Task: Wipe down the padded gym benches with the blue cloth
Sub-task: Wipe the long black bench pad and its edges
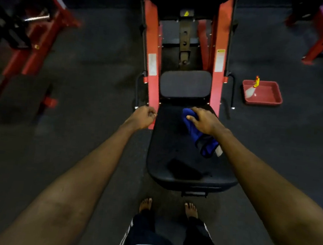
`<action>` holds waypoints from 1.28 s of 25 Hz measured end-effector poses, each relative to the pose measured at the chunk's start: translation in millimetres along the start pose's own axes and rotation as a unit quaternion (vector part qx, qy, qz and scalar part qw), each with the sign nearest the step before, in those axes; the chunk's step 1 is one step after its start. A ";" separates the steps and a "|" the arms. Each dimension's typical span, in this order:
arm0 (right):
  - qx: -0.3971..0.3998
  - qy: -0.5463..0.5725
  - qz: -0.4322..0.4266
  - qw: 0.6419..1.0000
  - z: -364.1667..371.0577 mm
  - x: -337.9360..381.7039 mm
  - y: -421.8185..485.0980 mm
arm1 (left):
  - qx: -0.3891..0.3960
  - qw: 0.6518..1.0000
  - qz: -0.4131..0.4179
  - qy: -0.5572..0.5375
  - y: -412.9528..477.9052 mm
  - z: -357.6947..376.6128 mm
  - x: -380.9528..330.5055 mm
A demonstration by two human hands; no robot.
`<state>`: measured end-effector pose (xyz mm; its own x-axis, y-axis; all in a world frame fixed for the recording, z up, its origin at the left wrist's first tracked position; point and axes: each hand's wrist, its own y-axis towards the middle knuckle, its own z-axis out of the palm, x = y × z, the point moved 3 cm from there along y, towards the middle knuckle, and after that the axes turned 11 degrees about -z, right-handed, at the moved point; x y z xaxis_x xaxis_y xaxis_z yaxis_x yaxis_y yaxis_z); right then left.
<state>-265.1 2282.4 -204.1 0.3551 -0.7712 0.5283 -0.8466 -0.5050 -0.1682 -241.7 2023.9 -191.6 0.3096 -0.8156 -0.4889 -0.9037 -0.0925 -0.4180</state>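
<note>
my view: i look down from the head camera along both outstretched bare arms to a gym machine on a dark floor (92,96).
bench: the black padded bench (166,142) runs away from me, its near end just ahead of two bare feet (145,205).
blue cloth: the blue cloth (190,127) lies bunched on the far right part of the bench, one end trailing back toward me with a small white tag (219,151) at its edge.
right hand: my right hand (203,121) lies flat on top of the cloth, fingers spread and fairly straight, thumb out to the left, pressing it onto the padding.
left hand: my left hand (143,117) sits at the bench's far left edge, against the foot of the left red upright (152,63); the fingers are curled, but i cannot tell whether they grip anything.
small pad: a smaller dark pad (185,84) stands beyond the bench, between the two red uprights.
dark patch: a darker patch (183,170) shows on the near part of the bench; i cannot tell what it is.
tray: a red tray (271,101) sits on the floor well to the right of the machine, with a spray bottle (252,89) leaning in its left corner.
surroundings: another red frame (37,33) stands blurred at far left.
</note>
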 end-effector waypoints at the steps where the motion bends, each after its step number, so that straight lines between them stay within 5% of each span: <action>1: 0.012 -0.003 -0.013 1.000 2.5 -3.6 0.2 | -0.009 1.000 -0.019 -0.006 -5.7 6.7 -0.5; 7: 0.100 0.004 -0.075 0.992 54.5 -33.2 -8.5 | -0.027 0.993 -0.107 -0.035 -28.5 81.1 22.0; 18: 0.276 0.025 -0.108 0.955 294.7 -65.9 -16.9 | 0.013 0.963 -0.258 -0.072 -40.4 270.0 174.8; 21: 0.230 -0.040 -0.113 0.966 327.0 -68.1 -39.7 | 0.037 0.967 -0.239 -0.076 -37.4 304.9 193.6; 27: 0.155 -0.082 -0.149 0.973 346.2 -66.6 -9.3 | -0.034 0.972 -0.187 -0.136 -39.5 334.9 204.3; 32: 0.134 -0.073 -0.088 0.984 365.3 -64.3 41.0 | -0.065 0.967 -0.173 -0.177 -43.2 346.3 207.9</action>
<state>-177.8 2169.8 -549.0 0.5575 -0.6999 0.4464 -0.6387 -0.7052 -0.3079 -35.9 2056.2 -540.3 0.6605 -0.4788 -0.5784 -0.7508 -0.4138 -0.5149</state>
